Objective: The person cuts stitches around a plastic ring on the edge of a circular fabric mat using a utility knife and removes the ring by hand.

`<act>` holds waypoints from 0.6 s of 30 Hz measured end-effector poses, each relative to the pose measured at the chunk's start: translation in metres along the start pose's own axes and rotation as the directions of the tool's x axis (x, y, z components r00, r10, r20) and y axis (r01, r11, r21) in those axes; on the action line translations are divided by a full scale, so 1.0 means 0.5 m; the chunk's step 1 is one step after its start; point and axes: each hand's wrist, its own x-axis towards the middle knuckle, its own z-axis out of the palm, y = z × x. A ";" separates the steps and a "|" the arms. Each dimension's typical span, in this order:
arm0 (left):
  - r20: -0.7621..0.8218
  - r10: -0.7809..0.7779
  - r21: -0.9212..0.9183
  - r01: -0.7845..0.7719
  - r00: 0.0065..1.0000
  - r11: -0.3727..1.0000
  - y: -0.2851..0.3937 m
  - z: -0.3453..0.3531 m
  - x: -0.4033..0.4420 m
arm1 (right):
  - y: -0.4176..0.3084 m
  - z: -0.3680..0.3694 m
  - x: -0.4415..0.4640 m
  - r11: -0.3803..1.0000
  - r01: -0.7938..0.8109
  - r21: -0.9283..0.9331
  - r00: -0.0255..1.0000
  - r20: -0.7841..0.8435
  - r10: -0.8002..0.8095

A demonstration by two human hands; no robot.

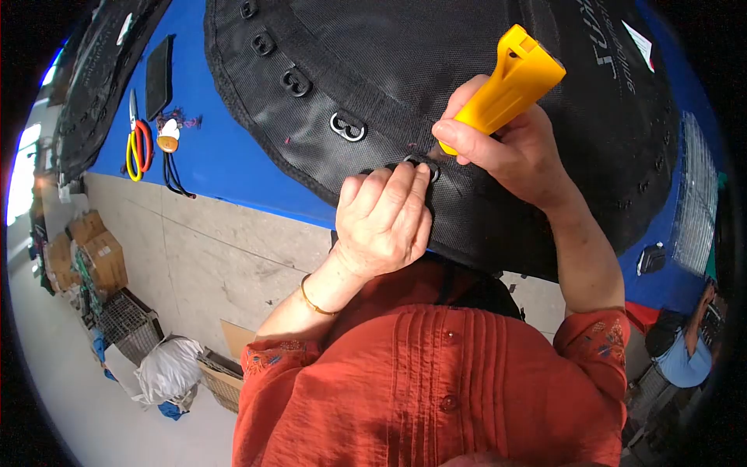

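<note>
A large black mesh fabric piece (350, 47) with a thick border covers the blue table. Along its curved edge runs a row of double-ring buckles, among them a shiny one (347, 127). My left hand (383, 214) is closed over the near edge of the fabric, fingertips pressing beside another ring buckle (433, 171), its thumb out of sight. My right hand (510, 148) is wrapped round a yellow plastic-bodied tool (510, 82), tilted with its lower end towards the fabric just above that buckle. The tool's working tip is hidden by my fingers.
On the blue table (226, 191) at left lie scissors (138, 144) with red and yellow handles and a black flat case (159, 76). Cardboard boxes (97, 253) and a white bag (173, 366) stand on the floor. Another person (685, 358) is at far right.
</note>
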 end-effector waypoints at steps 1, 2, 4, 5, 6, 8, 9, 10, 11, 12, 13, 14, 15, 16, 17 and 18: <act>0.000 0.000 0.000 0.000 1.000 1.000 0.000 0.000 0.000 | -0.001 0.000 0.000 0.999 -0.001 -0.042 1.000 0.005 0.001; -0.001 0.001 0.001 -0.001 1.000 1.000 0.000 0.001 0.000 | 0.000 0.002 0.000 0.999 0.000 -0.042 1.000 0.005 0.001; -0.002 0.003 0.002 -0.003 1.000 1.000 -0.001 0.000 0.000 | 0.003 0.008 0.000 1.000 0.008 0.009 1.000 0.009 -0.008; 0.000 0.005 0.005 -0.005 1.000 1.000 -0.001 0.001 0.000 | 0.000 0.010 0.000 1.000 0.010 0.009 1.000 0.008 -0.010; 0.002 0.007 0.008 -0.007 1.000 1.000 -0.001 0.001 0.000 | -0.005 0.011 0.000 1.000 -0.008 0.008 1.000 0.013 0.008; 0.000 0.010 0.010 -0.010 1.000 1.000 -0.002 0.002 0.000 | -0.008 0.012 0.000 1.000 -0.025 0.008 1.000 0.017 0.025; -0.001 0.012 0.012 -0.012 1.000 1.000 -0.002 0.002 0.000 | -0.008 0.012 0.001 0.999 -0.038 0.005 0.999 0.018 0.038; -0.001 0.013 0.011 -0.013 1.000 1.000 -0.001 0.002 0.000 | -0.008 0.012 0.001 0.999 -0.052 0.002 0.998 0.019 0.052; 0.002 0.012 0.013 -0.012 1.000 1.000 -0.001 0.002 0.000 | -0.008 0.014 0.000 0.999 -0.051 0.002 0.999 0.018 0.051; 0.006 0.010 0.015 -0.011 1.000 1.000 -0.001 0.002 -0.001 | -0.008 0.017 0.000 0.999 -0.047 0.007 0.999 0.011 0.047; 0.006 0.011 0.016 -0.011 1.000 1.000 -0.002 0.001 -0.001 | -0.007 0.018 -0.001 0.999 -0.042 0.014 0.999 0.006 0.042; 0.017 0.020 0.031 -0.021 1.000 0.999 -0.002 0.000 -0.002 | -0.007 0.018 0.000 0.999 -0.042 0.014 0.999 0.006 0.042; 0.027 0.029 0.047 -0.030 0.999 0.998 -0.003 0.000 -0.002 | -0.007 0.017 0.001 0.999 -0.045 -0.008 0.999 0.011 0.045; 0.028 0.029 0.046 -0.030 0.999 0.998 -0.003 0.000 -0.003 | -0.007 0.016 0.002 0.998 -0.048 -0.031 0.999 0.016 0.049; 0.025 0.028 0.048 -0.029 0.999 0.998 -0.003 0.001 -0.003 | -0.006 0.015 0.001 0.998 -0.049 -0.031 0.999 0.014 0.050; 0.022 0.028 0.050 -0.029 0.999 0.998 -0.002 0.001 -0.003 | -0.005 0.015 0.002 0.999 -0.041 -0.029 0.999 0.018 0.041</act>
